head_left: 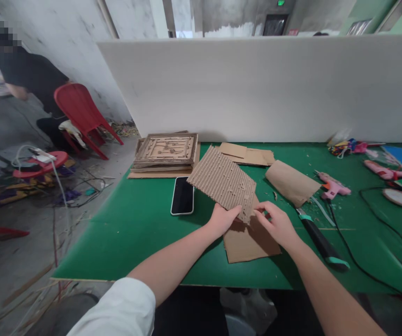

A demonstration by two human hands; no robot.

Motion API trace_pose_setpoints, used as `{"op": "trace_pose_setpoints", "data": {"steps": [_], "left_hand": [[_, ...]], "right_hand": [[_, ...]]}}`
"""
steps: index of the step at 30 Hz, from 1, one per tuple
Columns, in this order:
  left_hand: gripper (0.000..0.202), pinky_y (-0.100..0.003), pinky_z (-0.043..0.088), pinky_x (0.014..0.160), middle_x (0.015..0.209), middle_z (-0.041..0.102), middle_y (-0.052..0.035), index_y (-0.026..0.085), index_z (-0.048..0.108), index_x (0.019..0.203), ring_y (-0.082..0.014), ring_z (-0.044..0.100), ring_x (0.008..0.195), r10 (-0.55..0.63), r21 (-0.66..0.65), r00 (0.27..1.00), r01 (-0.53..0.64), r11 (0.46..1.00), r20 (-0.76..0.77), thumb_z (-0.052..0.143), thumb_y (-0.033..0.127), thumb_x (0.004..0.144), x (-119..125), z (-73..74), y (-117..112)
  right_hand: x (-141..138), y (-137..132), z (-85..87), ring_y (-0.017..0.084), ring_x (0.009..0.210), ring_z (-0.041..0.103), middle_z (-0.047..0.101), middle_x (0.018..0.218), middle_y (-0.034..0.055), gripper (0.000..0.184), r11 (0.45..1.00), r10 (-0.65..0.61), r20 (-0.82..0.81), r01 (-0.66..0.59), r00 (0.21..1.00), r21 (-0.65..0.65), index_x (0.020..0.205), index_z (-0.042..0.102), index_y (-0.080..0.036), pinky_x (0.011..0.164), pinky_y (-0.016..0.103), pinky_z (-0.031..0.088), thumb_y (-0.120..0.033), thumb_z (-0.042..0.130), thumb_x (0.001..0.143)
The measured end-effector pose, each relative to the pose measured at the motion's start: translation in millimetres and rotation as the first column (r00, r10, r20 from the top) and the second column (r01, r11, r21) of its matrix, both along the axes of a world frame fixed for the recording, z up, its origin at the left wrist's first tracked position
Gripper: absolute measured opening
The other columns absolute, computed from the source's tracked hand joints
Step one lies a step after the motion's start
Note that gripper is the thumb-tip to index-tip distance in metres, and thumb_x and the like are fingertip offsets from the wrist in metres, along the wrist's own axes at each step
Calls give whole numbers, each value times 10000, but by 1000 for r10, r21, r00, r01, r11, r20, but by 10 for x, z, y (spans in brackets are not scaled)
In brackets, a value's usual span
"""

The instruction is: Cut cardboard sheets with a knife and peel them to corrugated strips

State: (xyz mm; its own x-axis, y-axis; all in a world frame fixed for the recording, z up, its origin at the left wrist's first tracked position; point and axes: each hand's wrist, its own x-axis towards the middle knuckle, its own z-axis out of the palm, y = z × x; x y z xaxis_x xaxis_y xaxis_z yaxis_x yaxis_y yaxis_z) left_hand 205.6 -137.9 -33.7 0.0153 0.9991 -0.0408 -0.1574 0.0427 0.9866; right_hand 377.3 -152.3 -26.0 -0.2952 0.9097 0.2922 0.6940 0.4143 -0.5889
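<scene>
A corrugated sheet of brown cardboard, its ribbed face turned up and tilted toward the camera, is held just above a green surface. The left hand is closed on its lower edge, while the right hand pinches the ragged lower corner between thumb and fingertips. By the look of it, most of that face is already bare down to the flutes, with only small flecks and a torn fringe of paper left near the corner where the fingers meet. A flat cardboard piece lies on the surface directly under the hands. A curled brown paper sheet rests just beyond the right hand, and a black-and-teal utility knife lies beside that wrist. A dark phone sits face up to the left of the sheet. Farther back are a stack of cardboard maze boards and loose cardboard offcuts. To the right lie a pink glue gun and a black cable. A white partition board closes the far edge. Off to the left, another person sits near a red chair, well apart from the work.
</scene>
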Motion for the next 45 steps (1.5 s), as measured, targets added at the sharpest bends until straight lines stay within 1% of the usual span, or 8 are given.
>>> {"op": "trace_pose_setpoints", "data": {"steps": [3,10,18,27,30,33,40,45], "left_hand": [[172,-349,493,827,912,668,-75,144,626,825,-212,613,898,-28,26,1000,28,999,-14,603,161,656,8,28,-26],[193,-303,543,575,823,646,-59,132,619,812,-178,618,693,-63,-106,995,71,992,73,613,213,637,34,-30,-20],[321,-346,542,661,977,630,-86,141,582,910,-221,620,832,14,-119,995,-2,993,99,660,241,615,-16,-12,57],[552,-435,502,797,1062,615,-131,142,509,1127,-268,590,971,41,-109,990,-26,994,138,689,269,621,-36,-109,79],[533,-433,465,871,1136,581,-143,138,526,1118,-276,552,1047,46,-85,994,-38,996,99,688,274,629,-41,-117,71],[497,-433,435,913,1149,574,-150,128,549,1094,-277,537,1073,26,-79,998,-21,997,57,682,291,644,-43,-116,54],[416,-429,403,953,1119,599,-144,109,583,1038,-261,548,1065,-44,-30,998,43,999,-33,651,316,683,1,-34,-18],[398,-408,362,1001,1168,582,-119,131,568,1084,-234,528,1101,-151,-28,976,148,989,-157,614,286,721,35,57,-107]], "right_hand": [[-43,0,-32,156,788,585,575,949,50,243,999,33,-99,-34,995,-3,1009,582,-224,661,273,507,-342,529,803],[-174,-16,-111,157,737,570,611,763,31,161,992,33,-98,-20,995,128,792,619,-212,668,289,475,-258,473,844],[-107,-41,-51,161,792,524,554,803,45,163,992,98,26,-99,995,76,794,527,-205,703,278,429,-228,390,878],[104,88,-125,159,693,556,603,794,44,181,958,-262,-47,265,964,109,820,542,-195,631,275,435,-300,401,859],[339,192,-171,194,762,581,633,855,63,183,896,-418,41,405,907,181,910,576,-185,696,323,450,-194,418,816],[466,222,-175,231,929,550,603,1042,102,385,852,-479,139,420,867,312,1036,581,-174,795,378,442,-48,390,726],[-14,17,-50,199,930,531,607,966,82,241,910,-227,32,200,973,364,1006,614,-183,857,341,432,-223,470,818],[-135,60,9,193,884,534,592,902,77,283,921,-242,-26,238,970,309,1068,589,-180,812,323,438,-295,453,848]]}}
